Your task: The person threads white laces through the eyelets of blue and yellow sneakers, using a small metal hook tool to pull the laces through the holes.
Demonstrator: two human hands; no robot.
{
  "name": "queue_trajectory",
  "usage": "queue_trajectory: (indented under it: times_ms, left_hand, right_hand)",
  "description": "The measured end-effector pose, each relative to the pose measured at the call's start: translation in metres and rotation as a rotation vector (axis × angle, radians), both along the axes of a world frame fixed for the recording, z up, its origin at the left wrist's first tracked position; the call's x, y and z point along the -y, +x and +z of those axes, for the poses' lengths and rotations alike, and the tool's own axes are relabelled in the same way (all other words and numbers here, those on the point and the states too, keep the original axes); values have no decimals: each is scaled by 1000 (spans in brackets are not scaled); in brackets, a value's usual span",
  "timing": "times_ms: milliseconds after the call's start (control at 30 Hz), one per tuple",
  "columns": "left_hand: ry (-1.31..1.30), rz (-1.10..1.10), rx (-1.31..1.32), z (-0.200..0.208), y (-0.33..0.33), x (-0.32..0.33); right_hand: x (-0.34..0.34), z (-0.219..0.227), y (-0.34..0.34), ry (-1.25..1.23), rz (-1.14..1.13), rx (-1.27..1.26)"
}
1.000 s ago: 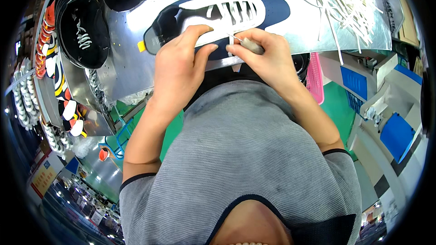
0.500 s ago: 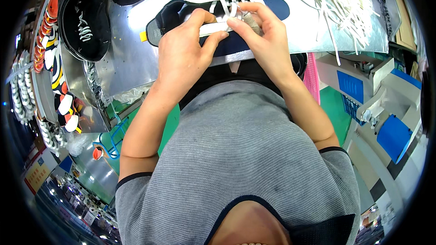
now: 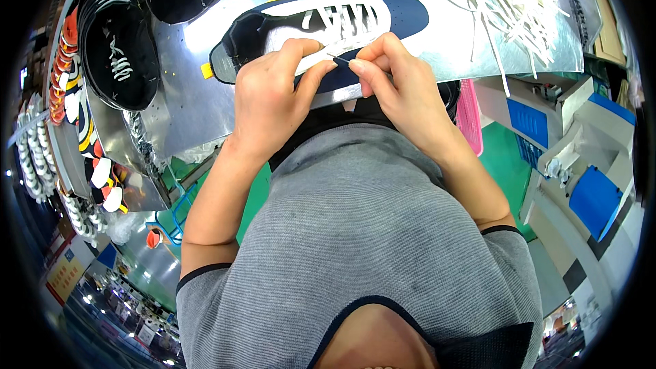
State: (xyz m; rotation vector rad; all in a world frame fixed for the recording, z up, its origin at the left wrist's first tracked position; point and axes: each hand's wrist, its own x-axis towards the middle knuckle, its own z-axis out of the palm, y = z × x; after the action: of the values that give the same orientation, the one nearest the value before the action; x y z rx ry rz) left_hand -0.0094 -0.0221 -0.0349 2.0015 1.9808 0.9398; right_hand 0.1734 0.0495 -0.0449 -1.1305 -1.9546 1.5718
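A navy and white shoe upper (image 3: 410, 15) with a yellow heel tab lies flat on a metal tabletop, its toe to the right. White lace (image 3: 352, 22) crosses its throat in several rows. My left hand (image 3: 272, 92) pinches the near white eyelet edge between thumb and forefinger. Beside it, my right hand (image 3: 403, 85) is closed in a pinch on a thin dark needle-like tool (image 3: 341, 59), whose tip reaches the edge at my left fingertips. Whether the tip passes through an eyelet is too small to tell.
Loose white laces (image 3: 509, 14) are heaped at the far right, some hanging over the edge of the metal tabletop (image 3: 188, 113). Stacked black shoe uppers (image 3: 116, 61) stand at the left. A pink basket (image 3: 470, 119) sits below the table's near edge.
My right hand has come off the lace rows toward me, and the thin tool now shows. The upper has shifted slightly left. My left hand keeps its pinch.
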Motion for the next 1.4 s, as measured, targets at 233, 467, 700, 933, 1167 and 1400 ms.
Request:
queue_trajectory:
  times_ms: [233,467,700,933,1167,1400]
  left_hand:
    - [72,-80,-33,-10,2,0]
    - [-16,38,13,-2,6,2]
    - [-34,27,35,2,7,-1]
    - [-117,74,108,8,12,1]
    - [7,-84,-23,-2,2,2]
    - [-17,-95,85,1,2,8]
  right_hand:
    - [-3,-12,-26,6,18,-10]
    - [-6,21,9,0,102,124]
    - [-4,16,8,-11,69,64]
    - [-2,2,6,-47,14,-44]
    - [10,-7,-13,102,-91,6]
    - [-8,-4,10,-424,62,-182]
